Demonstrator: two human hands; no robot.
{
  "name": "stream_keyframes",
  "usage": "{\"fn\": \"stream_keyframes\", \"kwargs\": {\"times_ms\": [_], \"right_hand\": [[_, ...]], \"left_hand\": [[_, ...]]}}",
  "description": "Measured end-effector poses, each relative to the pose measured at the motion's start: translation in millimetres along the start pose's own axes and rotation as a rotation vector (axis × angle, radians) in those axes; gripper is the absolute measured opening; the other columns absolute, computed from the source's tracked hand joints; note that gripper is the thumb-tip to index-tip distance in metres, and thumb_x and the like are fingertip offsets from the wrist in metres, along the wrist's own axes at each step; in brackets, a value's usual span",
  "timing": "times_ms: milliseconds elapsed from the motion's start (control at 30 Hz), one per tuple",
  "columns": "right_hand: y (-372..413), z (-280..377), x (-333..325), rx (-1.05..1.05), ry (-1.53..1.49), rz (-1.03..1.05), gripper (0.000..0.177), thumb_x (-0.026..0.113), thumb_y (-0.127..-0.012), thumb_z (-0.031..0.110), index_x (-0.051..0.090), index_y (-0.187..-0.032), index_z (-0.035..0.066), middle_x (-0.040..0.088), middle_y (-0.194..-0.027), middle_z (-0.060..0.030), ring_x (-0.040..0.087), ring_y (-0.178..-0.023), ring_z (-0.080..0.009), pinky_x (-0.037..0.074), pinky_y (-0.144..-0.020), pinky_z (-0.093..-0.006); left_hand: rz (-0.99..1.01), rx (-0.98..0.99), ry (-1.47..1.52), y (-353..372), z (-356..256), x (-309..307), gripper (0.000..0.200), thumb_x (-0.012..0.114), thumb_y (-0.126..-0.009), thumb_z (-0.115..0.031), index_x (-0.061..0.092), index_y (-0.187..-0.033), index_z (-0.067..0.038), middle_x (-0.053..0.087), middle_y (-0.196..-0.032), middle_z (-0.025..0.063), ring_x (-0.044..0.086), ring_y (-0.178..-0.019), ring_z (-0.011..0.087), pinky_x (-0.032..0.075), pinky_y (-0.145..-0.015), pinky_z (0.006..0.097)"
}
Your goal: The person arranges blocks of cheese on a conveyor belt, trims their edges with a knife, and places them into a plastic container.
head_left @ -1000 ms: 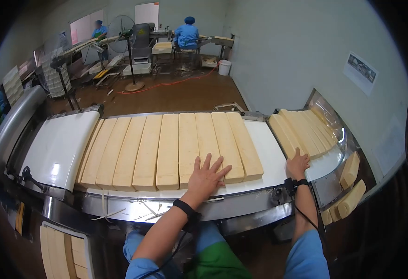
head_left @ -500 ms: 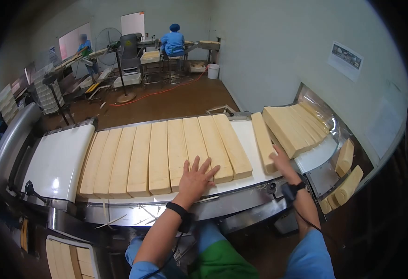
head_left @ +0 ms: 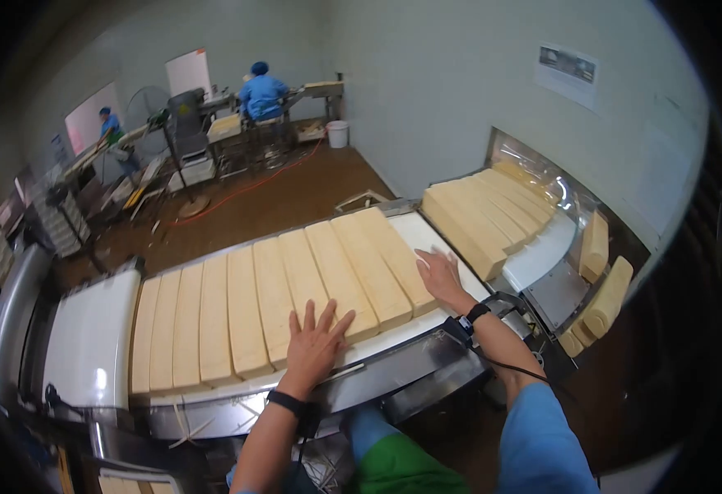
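A tray (head_left: 141, 474) holds blocks (head_left: 121, 487) as I remotely rest my left hand (head_left: 315, 350), fingers wide, on smooth cream bars (head_left: 247, 313), my right hand (head_left: 442, 278) alongside, grip unclear.

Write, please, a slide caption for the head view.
Pale blocks lined up on a white surface, the person's left hand resting on them and the right hand at the row's end.

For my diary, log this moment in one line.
left hand: on pale blocks; right hand: by row's right end; blocks: lined up on white surface
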State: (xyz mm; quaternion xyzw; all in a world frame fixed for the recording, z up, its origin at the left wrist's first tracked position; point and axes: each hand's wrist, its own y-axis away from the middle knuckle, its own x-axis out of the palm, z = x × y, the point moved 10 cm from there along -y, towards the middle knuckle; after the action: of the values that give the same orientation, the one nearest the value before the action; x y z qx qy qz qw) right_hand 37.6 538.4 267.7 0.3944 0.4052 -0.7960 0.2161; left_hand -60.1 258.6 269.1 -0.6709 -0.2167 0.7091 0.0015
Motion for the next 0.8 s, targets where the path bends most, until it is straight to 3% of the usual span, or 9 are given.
{"fn": "stream_keyframes", "kwargs": {"times_ms": [33, 67, 133, 233, 333, 433, 533, 733, 800], "right_hand": [[-4, -11, -14, -0.067, 0.09, -0.141, 0.04, 0.061, -0.092, 0.027, 0.063, -0.128, 0.01, 0.059, -0.133, -0.015, 0.039, -0.138, -0.0332, 0.017, -0.113, -0.0632], [-8, -24, -32, 0.027, 0.304, -0.25, 0.046, 0.065, -0.089, 0.029, 0.059, -0.132, 0.012, 0.054, -0.141, -0.0135, 0.036, -0.14, -0.0359, 0.02, -0.113, -0.0607], [0, -47, -70, 0.194, 0.652, -0.467, 0.055, 0.067, -0.087, 0.032, 0.054, -0.136, 0.013, 0.052, -0.139, -0.0177, 0.04, -0.135, -0.0394, 0.022, -0.111, -0.0612], [-5, -126, -48, 0.502, 0.604, -0.051, 0.061, 0.069, -0.086, 0.035, 0.05, -0.139, 0.011, 0.056, -0.131, -0.0214, 0.048, -0.127, -0.0406, 0.033, -0.107, -0.058], [-2, -96, -48, 0.345, 0.612, 0.014, 0.06, 0.069, -0.086, 0.035, 0.053, -0.136, 0.008, 0.058, -0.12, -0.0216, 0.057, -0.113, -0.0376, 0.046, -0.096, -0.0509], [-4, -103, -41, 0.307, 0.32, -0.007, 0.061, 0.071, -0.084, 0.037, 0.055, -0.133, 0.005, 0.059, -0.116, -0.0215, 0.059, -0.103, -0.0375, 0.051, -0.087, -0.0444], [4, -95, -53, 0.237, 0.105, -0.077, 0.058, 0.073, -0.083, 0.034, 0.057, -0.13, 0.004, 0.058, -0.106, -0.019, 0.058, -0.098, -0.0364, 0.05, -0.085, -0.0439], [33, 26, -100, -0.221, 0.526, -0.209, 0.053, 0.07, -0.081, 0.017, 0.057, -0.129, 0.0, 0.054, -0.094, -0.0127, 0.056, -0.094, -0.0302, 0.047, -0.079, -0.041], [47, 44, -116, -0.258, 0.602, -0.274, 0.051, 0.067, -0.081, 0.012, 0.057, -0.129, 0.0, 0.054, -0.095, -0.0124, 0.056, -0.092, -0.0283, 0.047, -0.076, -0.0393]], "left_hand": [[0.0, -0.001, 0.003, 0, 0, -1, 0.06, 0.062, -0.091, -0.035, 0.042, -0.147, -0.033, 0.038, -0.154, 0.0068, 0.031, -0.142, 0.0413, 0.024, -0.111, 0.0645], [0.0, 0.006, -0.002, 0, 0, -3, 0.06, 0.062, -0.091, -0.036, 0.041, -0.147, -0.033, 0.038, -0.154, 0.0068, 0.031, -0.142, 0.0412, 0.024, -0.111, 0.0644], [0.007, 0.001, -0.008, 1, 0, -5, 0.061, 0.062, -0.091, -0.036, 0.041, -0.148, -0.034, 0.039, -0.153, 0.0068, 0.031, -0.142, 0.0409, 0.024, -0.111, 0.0642], [-0.004, 0.0, -0.02, 3, 1, -5, 0.062, 0.063, -0.09, -0.037, 0.04, -0.148, -0.034, 0.039, -0.153, 0.0068, 0.031, -0.141, 0.0407, 0.024, -0.111, 0.0639], [-0.006, -0.006, -0.027, 4, 4, 0, 0.065, 0.065, -0.089, -0.039, 0.039, -0.148, -0.036, 0.039, -0.154, 0.0059, 0.032, -0.142, 0.0409, 0.023, -0.112, 0.0644], [-0.009, 0.001, -0.034, 6, 7, 2, 0.066, 0.065, -0.088, -0.04, 0.038, -0.148, -0.036, 0.039, -0.154, 0.0061, 0.031, -0.142, 0.0405, 0.023, -0.112, 0.0643], [-0.019, -0.004, 0.0, 8, 5, -7, 0.062, 0.064, -0.09, -0.035, 0.041, -0.148, -0.033, 0.04, -0.152, 0.0074, 0.032, -0.14, 0.0409, 0.024, -0.111, 0.0636], [-0.041, -0.015, 0.039, 12, 5, -12, 0.062, 0.066, -0.089, -0.03, 0.043, -0.147, -0.026, 0.042, -0.15, 0.0118, 0.035, -0.139, 0.0418, 0.027, -0.111, 0.0608], [-0.136, 0.016, 0.304, 11, -8, -7, 0.064, 0.068, -0.088, -0.029, 0.044, -0.146, -0.018, 0.042, -0.149, 0.0154, 0.036, -0.138, 0.0433, 0.029, -0.112, 0.0569]]}}
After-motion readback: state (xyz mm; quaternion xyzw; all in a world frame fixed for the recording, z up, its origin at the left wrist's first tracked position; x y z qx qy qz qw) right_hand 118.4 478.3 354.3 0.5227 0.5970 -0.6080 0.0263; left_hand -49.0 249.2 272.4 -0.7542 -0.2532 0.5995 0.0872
